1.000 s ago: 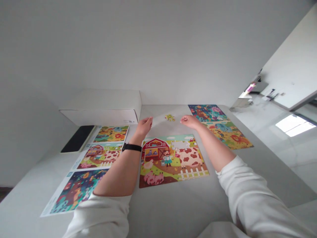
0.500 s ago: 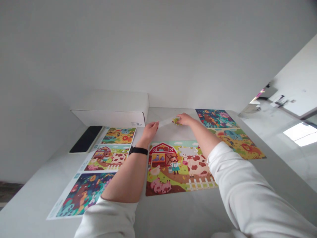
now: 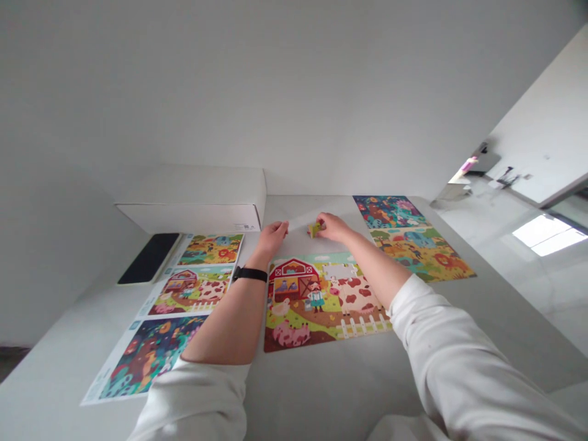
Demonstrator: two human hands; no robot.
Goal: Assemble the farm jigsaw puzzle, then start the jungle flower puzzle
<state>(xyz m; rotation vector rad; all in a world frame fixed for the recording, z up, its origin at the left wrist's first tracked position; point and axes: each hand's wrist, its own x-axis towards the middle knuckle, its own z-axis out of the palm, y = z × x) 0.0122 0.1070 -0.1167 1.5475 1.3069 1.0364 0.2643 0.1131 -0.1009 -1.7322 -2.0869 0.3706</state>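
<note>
On my feed the small jigsaw piece point(image 3: 315, 229) is yellow-green with a knobbed outline, though its printed detail is too fine to read at this resolution. It sits in the air or barely on the bench, I can't quite tell which, just off the far edge of the farm puzzle point(image 3: 321, 303). My best read is that the right grip point(image 3: 331, 227) has it pinched between the fingertips, with the piece poking out on the grip's left side.

The left grip point(image 3: 272, 239) is just beyond the same far edge, its fingers curled together and turned away, so I can't tell whether anything is inside. A black watch strap point(image 3: 249, 274) circles that wrist.

The farm puzzle shows a red barn, a farmer, a spotted cow and pigs, with a pale gap point(image 3: 339, 271) near its far edge. Left of it lie three printed picture sheets point(image 3: 190, 291) in a row on the bench point(image 3: 312, 392). Right of it are two more colourful scenes point(image 3: 421, 254). Past its far left corner sit a white cardboard box point(image 3: 193, 202) and a dark flat device point(image 3: 149, 258).
</note>
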